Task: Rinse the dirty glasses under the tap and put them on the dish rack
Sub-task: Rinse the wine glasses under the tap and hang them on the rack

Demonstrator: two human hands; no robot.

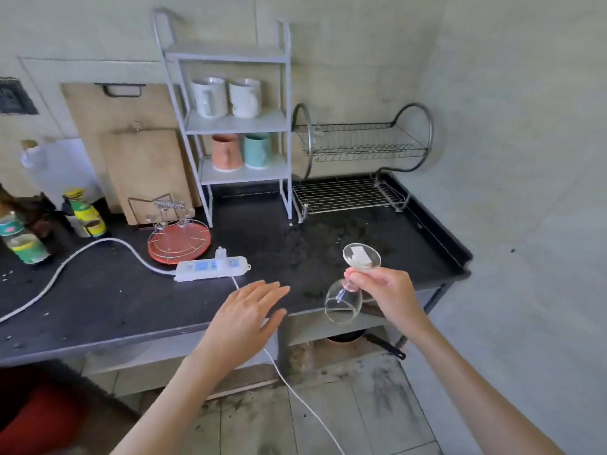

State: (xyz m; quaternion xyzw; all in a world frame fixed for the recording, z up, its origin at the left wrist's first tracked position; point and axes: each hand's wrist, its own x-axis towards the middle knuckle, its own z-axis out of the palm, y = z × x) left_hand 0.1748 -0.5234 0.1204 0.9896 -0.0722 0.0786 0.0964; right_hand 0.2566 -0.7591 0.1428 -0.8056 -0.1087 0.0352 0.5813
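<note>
Over the front edge of the dark counter (131, 307), the right hand (384, 293) pinches a stemmed glass (348, 290) by its stem, fingers and thumb curled round it. The glass hangs upside down, bowl toward the floor and foot uppermost, a hold that looks meant to let water drain off while it is carried. The left hand (249, 313) hovers flat beside it with fingers straight and spread, holding nothing, perhaps ready to steady things. The dish rack (358, 169) stands at the back right corner against the wall, both wire tiers bare, well apart from the glass. No tap shows from here. Nearer the left hand lies a white power strip (212, 267), its cable trailing off the counter, worth keeping drips away from.
</note>
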